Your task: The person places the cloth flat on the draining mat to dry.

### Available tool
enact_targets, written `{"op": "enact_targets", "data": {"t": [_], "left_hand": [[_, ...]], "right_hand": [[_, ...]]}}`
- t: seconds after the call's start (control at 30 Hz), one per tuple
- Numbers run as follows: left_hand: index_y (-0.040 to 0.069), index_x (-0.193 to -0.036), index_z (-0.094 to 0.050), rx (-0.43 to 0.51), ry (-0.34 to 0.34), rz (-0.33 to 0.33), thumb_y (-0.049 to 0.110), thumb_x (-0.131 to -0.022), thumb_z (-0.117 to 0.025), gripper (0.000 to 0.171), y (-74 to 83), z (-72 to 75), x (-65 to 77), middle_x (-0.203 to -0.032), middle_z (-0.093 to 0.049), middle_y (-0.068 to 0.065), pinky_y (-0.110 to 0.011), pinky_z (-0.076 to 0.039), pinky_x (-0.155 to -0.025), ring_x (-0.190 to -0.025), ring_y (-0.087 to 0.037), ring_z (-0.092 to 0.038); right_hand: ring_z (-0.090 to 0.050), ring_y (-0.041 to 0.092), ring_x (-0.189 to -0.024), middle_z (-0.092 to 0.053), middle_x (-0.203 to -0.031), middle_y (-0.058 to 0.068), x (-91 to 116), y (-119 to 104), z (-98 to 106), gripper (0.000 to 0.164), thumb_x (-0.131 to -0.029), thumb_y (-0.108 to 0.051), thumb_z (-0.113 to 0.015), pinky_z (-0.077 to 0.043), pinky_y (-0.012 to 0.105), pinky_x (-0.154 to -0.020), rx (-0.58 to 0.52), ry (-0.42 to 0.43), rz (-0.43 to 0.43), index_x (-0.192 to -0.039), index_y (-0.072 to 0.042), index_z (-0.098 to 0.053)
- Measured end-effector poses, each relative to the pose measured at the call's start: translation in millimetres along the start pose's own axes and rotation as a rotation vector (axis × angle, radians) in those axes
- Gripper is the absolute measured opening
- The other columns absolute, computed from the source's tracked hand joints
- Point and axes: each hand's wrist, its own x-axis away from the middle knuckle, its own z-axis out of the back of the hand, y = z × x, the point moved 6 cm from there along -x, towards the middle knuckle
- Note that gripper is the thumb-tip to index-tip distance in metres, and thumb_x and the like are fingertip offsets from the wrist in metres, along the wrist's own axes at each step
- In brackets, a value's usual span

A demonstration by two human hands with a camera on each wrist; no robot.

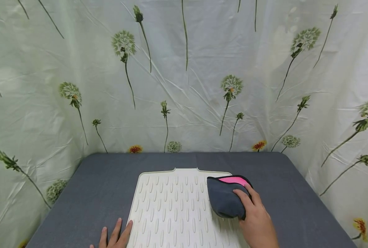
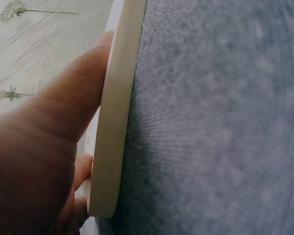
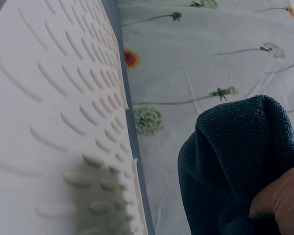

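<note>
A cream-white ridged drainboard tray (image 1: 171, 203) lies on the dark grey tabletop. My left hand (image 1: 113, 239) rests at its left edge with the fingers spread and fairly straight. Seen from the left wrist, the thumb (image 2: 68, 93) lies along the tray's raised side (image 2: 112, 112). Over the tray's right part, my right hand (image 1: 258, 220) grips a folded dark grey-blue cloth (image 1: 224, 198) with black trim and a pink inner face. The right wrist view shows the cloth's fuzzy surface (image 3: 230, 147) bunched above the ridges, its shadow falling on them.
The grey tabletop (image 1: 106, 182) extends on both sides of the tray and behind it. A pale curtain (image 1: 190, 86) printed with dandelions hangs behind the table and along its sides.
</note>
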Motion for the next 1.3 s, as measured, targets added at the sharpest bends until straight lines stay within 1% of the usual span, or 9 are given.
{"op": "enact_targets", "data": {"t": [0.2, 0.3, 0.47, 0.6, 0.73, 0.9, 0.93, 1.07, 1.3], "left_hand": [[0.025, -0.153, -0.047, -0.001, 0.024, 0.003, 0.09, -0.07, -0.061, 0.106, -0.8, -0.3, 0.7, -0.165, -0.03, -0.023, -0.094, -0.004, -0.096, -0.14, -0.075, -0.014], [0.025, -0.152, -0.049, 0.002, 0.039, 0.005, 0.09, -0.07, -0.06, 0.105, -1.4, -1.3, 0.7, -0.165, -0.031, -0.022, -0.093, -0.004, -0.096, -0.14, -0.074, -0.015], [0.025, -0.152, -0.05, -0.002, 0.042, -0.003, 0.09, -0.07, -0.06, 0.105, -2.1, -2.1, 0.8, -0.164, -0.032, -0.023, -0.094, -0.003, -0.094, -0.14, -0.074, -0.016], [0.024, -0.152, -0.049, -0.011, 0.038, -0.013, 0.092, -0.068, -0.06, 0.109, -1.6, -2.8, 1.2, -0.164, -0.031, -0.024, -0.096, -0.002, -0.092, -0.139, -0.075, -0.016], [0.024, -0.152, -0.05, -0.033, 0.045, -0.022, 0.094, -0.067, -0.058, 0.11, -0.4, -3.2, 1.5, -0.164, -0.032, -0.024, -0.096, -0.003, -0.092, -0.139, -0.076, -0.016], [0.024, -0.151, -0.05, -0.021, 0.047, -0.024, 0.092, -0.068, -0.058, 0.108, -0.6, -3.2, 1.2, -0.164, -0.032, -0.024, -0.096, -0.003, -0.092, -0.139, -0.076, -0.016], [0.024, -0.151, -0.05, -0.005, 0.045, -0.022, 0.091, -0.069, -0.059, 0.107, -0.9, -3.2, 1.1, -0.164, -0.032, -0.024, -0.095, -0.002, -0.093, -0.139, -0.075, -0.016], [0.023, -0.151, -0.05, -0.011, 0.048, -0.016, 0.092, -0.068, -0.059, 0.108, -0.8, -3.4, 0.3, -0.164, -0.032, -0.025, -0.095, -0.002, -0.093, -0.139, -0.075, -0.016], [0.023, -0.15, -0.052, -0.017, 0.075, -0.017, 0.092, -0.068, -0.06, 0.108, 0.6, -3.0, 0.6, -0.162, -0.034, -0.025, -0.096, -0.003, -0.092, -0.139, -0.075, -0.02]], "right_hand": [[-0.057, 0.054, -0.126, -0.039, -0.158, 0.019, -1, -12, -10, 0.077, -0.072, 0.009, -0.082, -0.056, 0.059, -0.084, -0.004, -0.011, 0.004, -0.139, -0.021, -0.058], [-0.057, 0.051, -0.128, -0.041, -0.157, 0.018, -1, -18, -14, 0.077, -0.071, 0.012, -0.08, -0.055, 0.062, -0.087, -0.005, -0.007, 0.01, -0.138, -0.022, -0.059], [-0.057, 0.049, -0.129, -0.043, -0.156, 0.015, 0, -30, -22, 0.079, -0.068, 0.012, -0.082, -0.055, 0.063, -0.088, -0.008, -0.003, 0.026, -0.136, -0.024, -0.06], [-0.06, 0.047, -0.126, -0.048, -0.153, 0.014, 1, -41, -27, 0.077, -0.067, 0.012, -0.082, -0.055, 0.063, -0.089, -0.017, 0.027, 0.067, -0.132, -0.024, -0.062], [-0.063, 0.044, -0.122, -0.052, -0.149, 0.014, 3, -49, -33, 0.077, -0.064, 0.017, -0.076, -0.057, 0.06, -0.088, -0.016, 0.068, 0.112, -0.129, -0.023, -0.064], [-0.064, 0.042, -0.121, -0.054, -0.147, 0.014, 3, -51, -39, 0.076, -0.062, 0.015, -0.077, -0.058, 0.058, -0.085, 0.0, 0.107, 0.126, -0.127, -0.023, -0.065], [-0.064, 0.042, -0.121, -0.054, -0.147, 0.014, 2, -51, -41, 0.076, -0.063, 0.015, -0.077, -0.057, 0.058, -0.085, 0.001, 0.106, 0.124, -0.127, -0.023, -0.065], [-0.064, 0.042, -0.12, -0.054, -0.147, 0.013, 3, -51, -47, 0.075, -0.063, 0.015, -0.074, -0.057, 0.058, -0.084, 0.002, 0.092, 0.113, -0.127, -0.024, -0.066], [-0.064, 0.04, -0.119, -0.054, -0.147, 0.012, 3, -54, -55, 0.078, -0.061, 0.018, -0.068, -0.057, 0.057, -0.085, 0.001, 0.074, 0.112, -0.127, -0.024, -0.065]]}}
